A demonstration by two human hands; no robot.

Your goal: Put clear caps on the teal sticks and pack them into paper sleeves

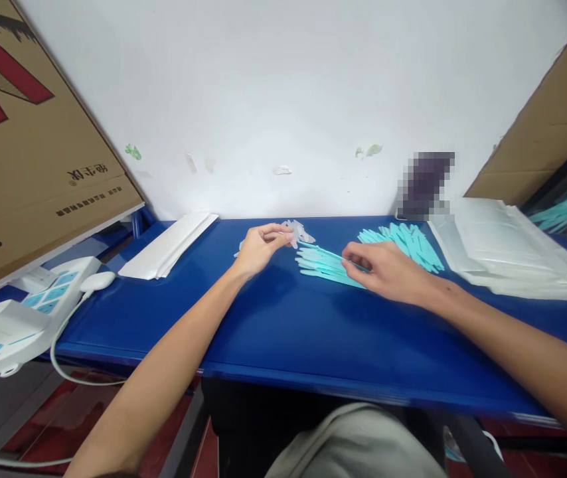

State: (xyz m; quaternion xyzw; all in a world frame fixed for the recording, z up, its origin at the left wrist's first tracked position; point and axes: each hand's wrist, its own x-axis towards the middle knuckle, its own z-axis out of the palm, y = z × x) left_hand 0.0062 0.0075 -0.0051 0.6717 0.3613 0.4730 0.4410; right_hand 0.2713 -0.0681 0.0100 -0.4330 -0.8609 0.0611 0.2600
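Over the blue table, my right hand [376, 265] pinches a thin teal plastic stick [324, 251] that points left toward my other hand. My left hand [263, 247] is closed, thumb and forefinger together at the stick's far end, on what looks like a small translucent piece; the fingers partly hide it. Small translucent pieces [303, 232] lie in a loose pile just behind my left fingertips. Below the held stick, several teal sticks [321, 265] lie side by side. A second, looser heap of teal sticks [415, 245] lies behind my right hand.
White flat packets [170, 245] lie at the table's left. Clear plastic bags [507, 249] are stacked at the right, near a pixelated dark object [427, 184]. A power strip [39, 312] with plugs and a cable sits at the left edge, by a cardboard box [39, 146]. A white wall [283, 106] bounds the back.
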